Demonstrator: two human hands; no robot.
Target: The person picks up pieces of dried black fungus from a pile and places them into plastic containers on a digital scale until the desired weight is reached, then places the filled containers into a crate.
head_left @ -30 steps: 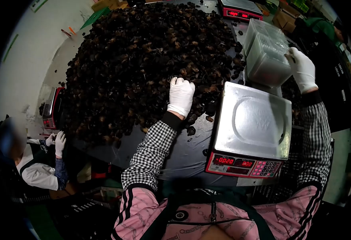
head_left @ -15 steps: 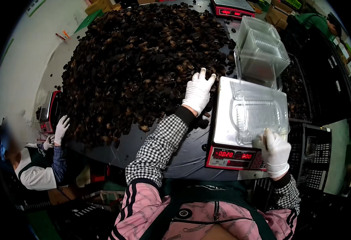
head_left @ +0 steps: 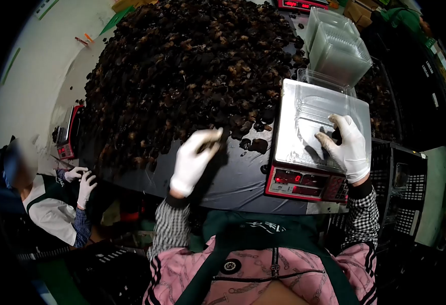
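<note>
Right hand (head_left: 349, 153) spread over a scale (head_left: 280, 187), left hand (head_left: 191, 161) curled above the bench (head_left: 233, 189)

The left hand, in a white glove, is partly curled over the near part of the bench, its thumb a little apart from its fingertips; whether it has hold of a small dark piece cannot be told. The right hand, gloved alike, is half open above the scale's metal pan (head_left: 290, 145), thumb and forefinger curved well apart, nothing visibly gripped between them; black crates (head_left: 401, 193) stand to the right of the scale.

The red-sided scale shows a lit 0 on its front display (head_left: 296, 179); a clear plastic container (head_left: 325, 104) lies on its pan, its far part reaching past the pan's far edge; whether the right hand touches this container cannot be told. A few loose dark pieces (head_left: 254, 145) lie on the bench just left of the scale; beyond and to the left spreads a broad heap of dark fungus pieces (head_left: 182, 76).

To the left, a co-worker (head_left: 55, 211) in white gloves has both hands near the bench edge; a second red scale (head_left: 69, 134) stands beside the heap. Behind the nearer scale stand nested clear containers (head_left: 340, 56); farther back are a third scale (head_left: 302, 5), cardboard boxes (head_left: 358, 14) and a person in green (head_left: 405, 20).
</note>
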